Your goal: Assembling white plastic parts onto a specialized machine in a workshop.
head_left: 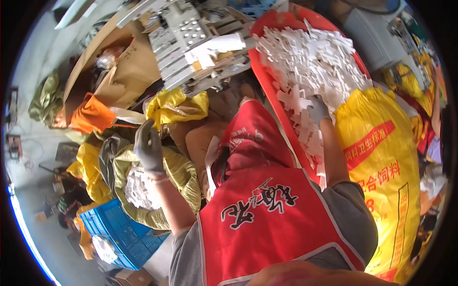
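My left hand (149, 147), in a grey glove with dark fingertips, is raised above an olive woven sack (183, 178). Its fingers are apart and hold nothing that I can see. Inside the sack's rolled mouth lie white plastic pieces (139, 188). My right hand (318, 110), also gloved in grey, reaches into a long red tub (261, 64) heaped with small white plastic parts (305, 57). Its fingers are bent against a white plastic piece (301, 106) at the heap's near side; the fingertips are partly hidden.
A metal machine with a slatted bed (179, 66) stands ahead, beside a large cardboard box (136, 62). A full yellow sack (381, 176) leans at my right against the tub. On the left are a blue plastic crate (114, 229), an orange cloth (92, 116) and a yellow sack (179, 107).
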A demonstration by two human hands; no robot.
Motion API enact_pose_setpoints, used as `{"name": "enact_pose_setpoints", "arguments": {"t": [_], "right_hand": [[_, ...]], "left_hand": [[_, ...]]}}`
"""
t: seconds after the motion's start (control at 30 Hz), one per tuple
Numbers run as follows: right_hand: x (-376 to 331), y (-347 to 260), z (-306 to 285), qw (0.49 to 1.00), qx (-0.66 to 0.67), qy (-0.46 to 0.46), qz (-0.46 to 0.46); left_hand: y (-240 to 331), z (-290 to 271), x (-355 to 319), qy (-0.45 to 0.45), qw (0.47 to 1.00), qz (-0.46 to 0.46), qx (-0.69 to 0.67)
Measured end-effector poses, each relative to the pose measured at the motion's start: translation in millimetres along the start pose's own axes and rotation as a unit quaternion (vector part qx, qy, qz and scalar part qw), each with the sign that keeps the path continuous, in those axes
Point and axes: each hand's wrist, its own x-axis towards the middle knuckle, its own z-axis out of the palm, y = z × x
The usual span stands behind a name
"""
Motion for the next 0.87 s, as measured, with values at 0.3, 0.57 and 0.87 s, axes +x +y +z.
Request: {"name": "enact_pose_setpoints", "arguments": {"t": [0.3,0.57,0.87], "right_hand": [[10.0,-103.0,-80.3,0.913,0.399,0.028,0.085],[39.4,-173.9,-112.7,0.731,0.675,0.043,-0.089],[70.9,-214.2,-98.8,0.695,0.709,0.002,-0.118]], "left_hand": [[76.5,51.9,119.6,-0.074,0.977,0.194,-0.037],[74.9,75.7,148.5,-0.152,0.973,0.079,-0.158],[66.4,84.6,153.1,-0.138,0.977,0.144,-0.080]]}}
